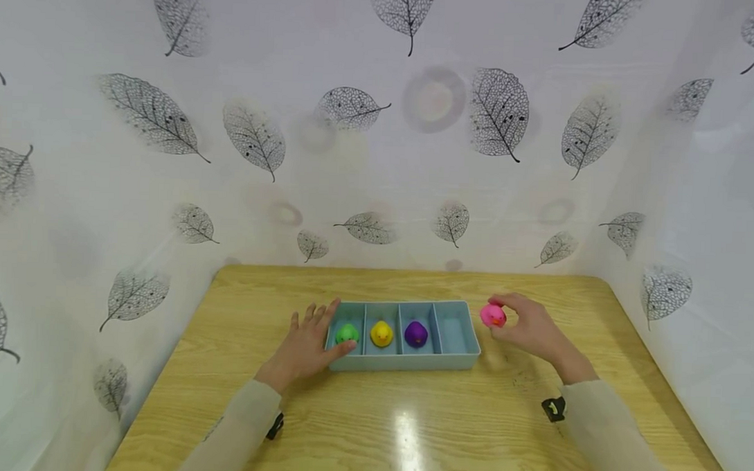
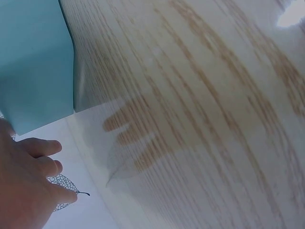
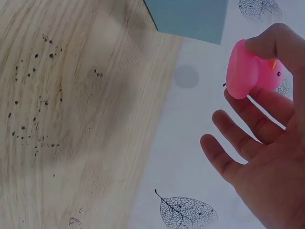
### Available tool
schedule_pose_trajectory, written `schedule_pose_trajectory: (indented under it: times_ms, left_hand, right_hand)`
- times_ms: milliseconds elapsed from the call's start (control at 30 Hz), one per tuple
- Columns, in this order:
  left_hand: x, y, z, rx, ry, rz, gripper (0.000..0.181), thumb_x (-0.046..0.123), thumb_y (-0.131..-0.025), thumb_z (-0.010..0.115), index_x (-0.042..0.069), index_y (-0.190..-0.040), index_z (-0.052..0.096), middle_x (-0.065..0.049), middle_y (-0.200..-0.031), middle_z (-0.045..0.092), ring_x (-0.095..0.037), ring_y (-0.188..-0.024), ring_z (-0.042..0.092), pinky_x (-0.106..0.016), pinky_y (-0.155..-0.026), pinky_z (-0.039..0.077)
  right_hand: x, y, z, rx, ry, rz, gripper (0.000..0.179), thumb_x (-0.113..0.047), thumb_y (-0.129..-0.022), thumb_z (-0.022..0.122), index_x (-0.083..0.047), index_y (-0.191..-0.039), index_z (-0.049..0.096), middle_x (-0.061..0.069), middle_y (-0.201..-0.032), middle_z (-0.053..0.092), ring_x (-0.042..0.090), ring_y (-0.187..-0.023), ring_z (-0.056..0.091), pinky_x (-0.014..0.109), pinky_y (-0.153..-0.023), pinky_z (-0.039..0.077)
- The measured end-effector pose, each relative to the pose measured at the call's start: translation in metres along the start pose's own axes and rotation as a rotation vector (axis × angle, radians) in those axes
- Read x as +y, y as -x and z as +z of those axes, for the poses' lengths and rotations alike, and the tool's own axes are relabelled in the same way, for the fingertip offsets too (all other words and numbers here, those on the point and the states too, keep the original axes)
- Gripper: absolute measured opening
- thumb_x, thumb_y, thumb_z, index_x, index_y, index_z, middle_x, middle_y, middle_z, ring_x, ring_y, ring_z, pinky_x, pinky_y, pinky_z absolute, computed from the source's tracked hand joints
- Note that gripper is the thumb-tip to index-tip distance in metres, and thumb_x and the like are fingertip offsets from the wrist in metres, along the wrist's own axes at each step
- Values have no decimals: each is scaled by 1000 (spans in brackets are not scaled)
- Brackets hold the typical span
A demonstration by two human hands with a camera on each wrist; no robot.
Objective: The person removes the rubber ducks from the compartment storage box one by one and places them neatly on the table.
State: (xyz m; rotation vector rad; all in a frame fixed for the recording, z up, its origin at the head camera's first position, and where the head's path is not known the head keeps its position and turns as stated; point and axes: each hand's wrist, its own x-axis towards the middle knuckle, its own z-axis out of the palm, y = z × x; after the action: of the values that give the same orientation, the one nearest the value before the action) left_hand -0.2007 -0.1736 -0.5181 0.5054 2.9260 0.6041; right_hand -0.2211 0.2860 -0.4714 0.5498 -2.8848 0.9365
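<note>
A pale blue tray [image 1: 410, 363] with a row of compartments stands on the table. In its compartments from the left sit a green rubber duck [image 1: 346, 333], a yellow duck [image 1: 382, 334] and a purple duck [image 1: 416, 334]; the rightmost compartment holds nothing. My left hand [image 1: 304, 347] rests at the tray's left end, fingers spread, thumb reaching over the front rim by the green duck. Just past the tray's right end, my right hand [image 1: 532, 329] pinches a pink rubber duck [image 3: 244, 71] between thumb and fingers. The other fingers of that hand extend loosely in the right wrist view.
The wood-grained table [image 1: 370, 429] reaches back to a pale curtain [image 1: 367, 166] printed with leaves, which also hangs along both sides. Small dark specks [image 3: 35, 109] mark the tabletop near the right hand. Black wrist devices [image 1: 554, 409] show by the sleeves.
</note>
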Motion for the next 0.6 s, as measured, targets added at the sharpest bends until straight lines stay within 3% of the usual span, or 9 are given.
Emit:
schedule_pose_trajectory:
  times_ms: [233, 600]
  left_hand:
    - [-3, 0, 2, 16, 23, 11, 98, 70, -100, 54, 17, -171, 12, -28, -169, 31, -51, -160, 18, -79, -123, 6]
    - [-3, 0, 2, 14, 20, 12, 99, 70, -100, 53, 17, -171, 12, -28, -169, 32, -51, -160, 18, -78, -123, 6]
  right_hand:
    - [10, 6, -1, -10, -3, 24, 55, -16, -85, 82, 4, -134, 67, 24, -130, 70, 49, -122, 64, 65, -97, 51]
    - [27, 13, 5, -46, -10, 96, 57, -19, -89, 82, 2, -139, 65, 26, -140, 65, 51, -130, 58, 69, -101, 49]
